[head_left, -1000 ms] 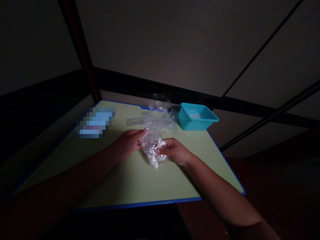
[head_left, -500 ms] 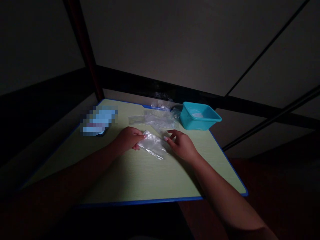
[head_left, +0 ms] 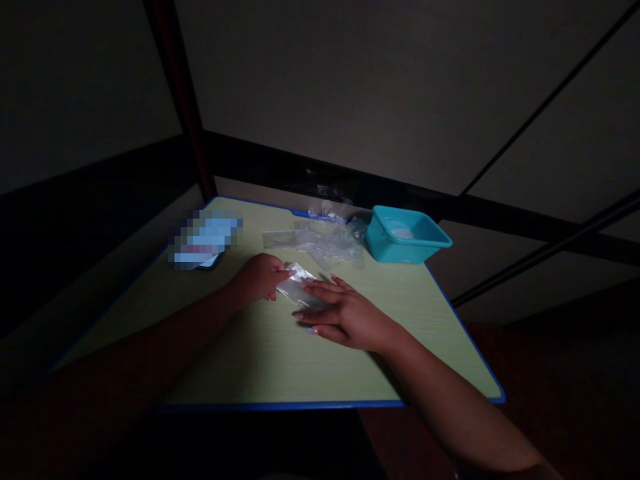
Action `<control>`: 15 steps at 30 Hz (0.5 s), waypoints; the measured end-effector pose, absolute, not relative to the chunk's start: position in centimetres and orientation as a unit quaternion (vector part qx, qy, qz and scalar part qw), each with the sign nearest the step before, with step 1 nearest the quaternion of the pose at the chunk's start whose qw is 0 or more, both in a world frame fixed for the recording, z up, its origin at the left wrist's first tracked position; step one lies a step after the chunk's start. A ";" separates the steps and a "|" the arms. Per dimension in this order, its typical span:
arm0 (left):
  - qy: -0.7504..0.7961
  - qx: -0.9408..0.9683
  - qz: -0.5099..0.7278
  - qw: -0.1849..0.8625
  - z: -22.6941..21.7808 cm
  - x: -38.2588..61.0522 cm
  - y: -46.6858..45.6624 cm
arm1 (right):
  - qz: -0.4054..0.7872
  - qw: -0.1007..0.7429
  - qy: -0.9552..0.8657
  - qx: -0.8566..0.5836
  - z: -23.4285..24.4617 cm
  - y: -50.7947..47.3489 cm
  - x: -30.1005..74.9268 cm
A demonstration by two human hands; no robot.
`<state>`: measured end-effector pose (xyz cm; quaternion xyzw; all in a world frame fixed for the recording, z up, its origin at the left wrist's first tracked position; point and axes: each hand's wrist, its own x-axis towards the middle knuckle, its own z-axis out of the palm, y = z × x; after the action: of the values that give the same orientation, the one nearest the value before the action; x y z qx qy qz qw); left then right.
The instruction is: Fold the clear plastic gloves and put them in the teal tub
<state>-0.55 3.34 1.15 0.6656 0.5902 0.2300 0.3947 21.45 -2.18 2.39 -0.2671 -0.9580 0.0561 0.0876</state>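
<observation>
While the left hand (head_left: 261,275) pinches one end of the clear bag (head_left: 295,285), seemingly as anchor, the right hand (head_left: 359,319) spreads open over it, perhaps for flattening. Bag: left of the teal tub (head_left: 397,251), nearer the person.

You can read no text, label, brand, number or sign here. The lit object (head_left: 206,241) at the left of your table (head_left: 280,370) is pixelated, hiding any writing from you.

A pixelated flat object (head_left: 205,241) and a turquoise tub (head_left: 395,249) sit at opposite sides of the table (head_left: 280,367).
</observation>
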 end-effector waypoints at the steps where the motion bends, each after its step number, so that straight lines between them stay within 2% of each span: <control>1: 0.590 0.667 0.229 0.393 1.1 -0.6 3.4 | 0.054 0.087 -0.956 -0.274 2.3 -2.2 21.4; 15: 0.585 0.658 0.223 0.418 0.9 -0.6 3.5 | 0.045 0.110 -0.943 -0.311 1.6 -2.0 21.1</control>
<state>-0.56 3.52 0.88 0.6584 0.5845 0.2234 0.4182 21.07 -1.97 1.56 -0.3111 -0.9429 0.0451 0.1103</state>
